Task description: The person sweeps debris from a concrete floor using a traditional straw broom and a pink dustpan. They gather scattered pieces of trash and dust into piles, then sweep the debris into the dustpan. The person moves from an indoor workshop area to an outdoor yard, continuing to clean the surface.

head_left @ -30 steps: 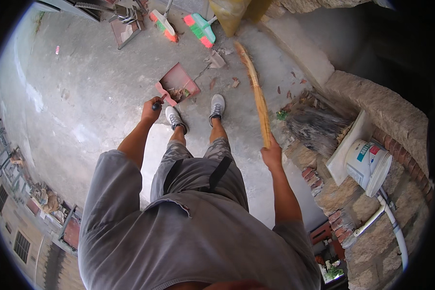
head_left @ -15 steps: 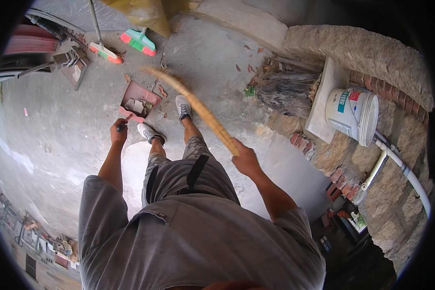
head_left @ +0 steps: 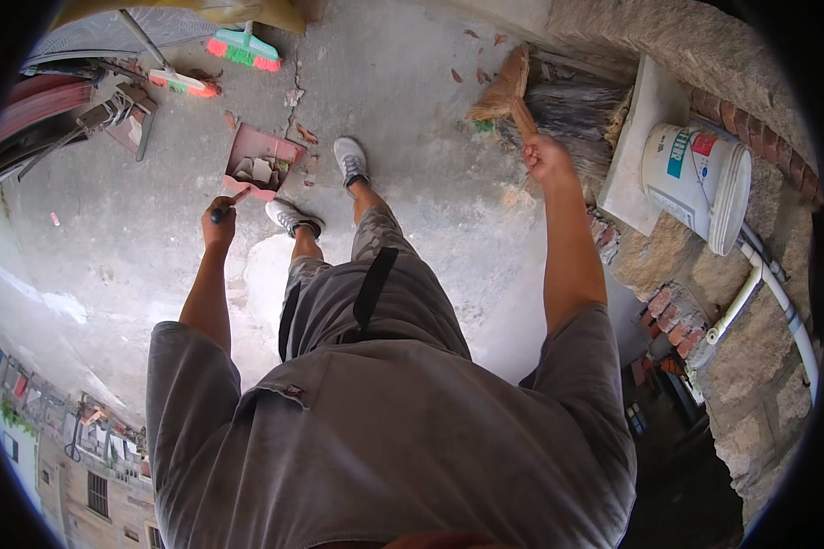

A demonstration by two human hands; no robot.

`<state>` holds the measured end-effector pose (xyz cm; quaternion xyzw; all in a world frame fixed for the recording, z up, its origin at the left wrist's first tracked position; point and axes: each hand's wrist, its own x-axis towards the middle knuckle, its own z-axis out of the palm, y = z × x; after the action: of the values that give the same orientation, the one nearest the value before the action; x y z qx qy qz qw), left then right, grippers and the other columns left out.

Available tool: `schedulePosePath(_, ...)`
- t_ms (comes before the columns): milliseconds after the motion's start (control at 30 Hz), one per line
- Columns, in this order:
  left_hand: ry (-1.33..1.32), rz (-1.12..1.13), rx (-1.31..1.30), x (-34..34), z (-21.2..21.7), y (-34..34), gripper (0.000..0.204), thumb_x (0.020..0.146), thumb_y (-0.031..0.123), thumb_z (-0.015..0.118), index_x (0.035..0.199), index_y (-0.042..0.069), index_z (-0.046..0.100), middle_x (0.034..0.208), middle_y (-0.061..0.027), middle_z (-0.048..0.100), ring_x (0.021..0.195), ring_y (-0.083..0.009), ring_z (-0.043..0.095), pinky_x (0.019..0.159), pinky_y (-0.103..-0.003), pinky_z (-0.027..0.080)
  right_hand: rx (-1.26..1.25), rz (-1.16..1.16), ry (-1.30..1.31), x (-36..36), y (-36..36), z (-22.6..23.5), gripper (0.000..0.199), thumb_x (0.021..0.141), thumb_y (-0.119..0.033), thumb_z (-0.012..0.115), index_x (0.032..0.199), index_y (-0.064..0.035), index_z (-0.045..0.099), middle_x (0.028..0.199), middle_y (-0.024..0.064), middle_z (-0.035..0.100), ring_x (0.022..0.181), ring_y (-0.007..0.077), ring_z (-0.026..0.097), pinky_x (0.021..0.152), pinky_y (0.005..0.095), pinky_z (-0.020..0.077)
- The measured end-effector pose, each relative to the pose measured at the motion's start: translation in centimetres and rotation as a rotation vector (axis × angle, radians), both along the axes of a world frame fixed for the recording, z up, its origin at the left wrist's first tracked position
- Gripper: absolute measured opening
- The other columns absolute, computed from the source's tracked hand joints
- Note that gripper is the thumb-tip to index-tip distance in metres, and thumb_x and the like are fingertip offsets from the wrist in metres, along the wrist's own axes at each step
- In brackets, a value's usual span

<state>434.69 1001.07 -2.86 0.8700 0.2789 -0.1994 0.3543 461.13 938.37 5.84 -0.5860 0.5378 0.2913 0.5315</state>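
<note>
My left hand [head_left: 218, 224] is closed round the dark-ended handle of a pink dustpan [head_left: 254, 141], which rests on the concrete floor in front of my feet. Broken flat pieces of debris [head_left: 258, 172] and a few leaves lie inside the pan. Stretched out to the far right, my right hand [head_left: 547, 157] grips the short handle of a straw hand broom [head_left: 505, 93]. The broom's flared bristles reach down beside a weathered wood stump [head_left: 572, 105], covering part of it and most of a small green plant.
Two long-handled brooms, one teal [head_left: 244, 48] and one white [head_left: 183, 81], stand at the back left. Near them is a metal-framed object [head_left: 124, 114]. On the right, a white bucket [head_left: 691, 183] sits on a stone slab [head_left: 645, 133] above pipes. Dry leaves dot the floor.
My right hand has swung the broom forward and right, from across the middle to beside the stump. My left hand stays on the dustpan handle. The view has shifted somewhat.
</note>
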Motion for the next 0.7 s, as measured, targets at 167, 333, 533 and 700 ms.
schedulePosePath(167,-0.026,-0.011,0.03,-1.3,-1.0,0.8,0.016,0.076,0.005,0.063,0.092,0.008,0.064,0.086,-0.0147,0.067,0.081,-0.0307,0.065,0.072,-0.036,0.05,-0.345,0.768,0.006,-5.3,6.3,4.2,0.029,0.076,-0.003,0.054,0.105,-0.0033,0.057,0.055,0.0028,0.046,0.037,0.0112,0.04,0.033,0.0275,0.0304)
schedulePosePath(333,-0.014,0.162,-0.064,-2.2,0.0,0.0,0.02,0.073,0.0,0.063,0.092,0.008,0.064,0.087,-0.0137,0.068,0.084,-0.0276,0.066,0.075,-0.034,0.05,-0.053,0.473,-0.049,-9.1,5.1,11.2,0.06,0.072,0.005,0.053,0.13,-0.0115,0.053,0.063,0.0015,0.053,0.04,0.0079,0.042,0.033,0.0242,0.0307)
schedulePosePath(533,-0.13,-0.013,0.093,-3.4,-2.0,2.6,0.018,0.074,0.001,0.06,0.09,0.008,0.065,0.086,-0.0159,0.067,0.083,-0.0304,0.066,0.074,-0.036,0.05,-0.353,0.822,-0.5,-16.1,12.1,0.9,0.054,0.073,0.005,0.05,0.126,-0.0053,0.055,0.101,0.0121,0.066,0.091,0.0244,0.061,0.08,0.0319,0.0482)
schedulePosePath(700,-0.133,0.082,0.035,-6.7,-1.9,2.2,0.018,0.075,0.0,0.056,0.087,0.009,0.067,0.085,-0.0159,0.068,0.083,-0.0328,0.067,0.071,-0.039,0.051,-0.627,1.202,-0.135,-22.1,25.5,-0.5,0.066,0.071,-0.008,0.053,0.135,-0.005,0.043,0.091,0.0347,0.061,0.093,0.0424,0.061,0.082,0.0465,0.0498)
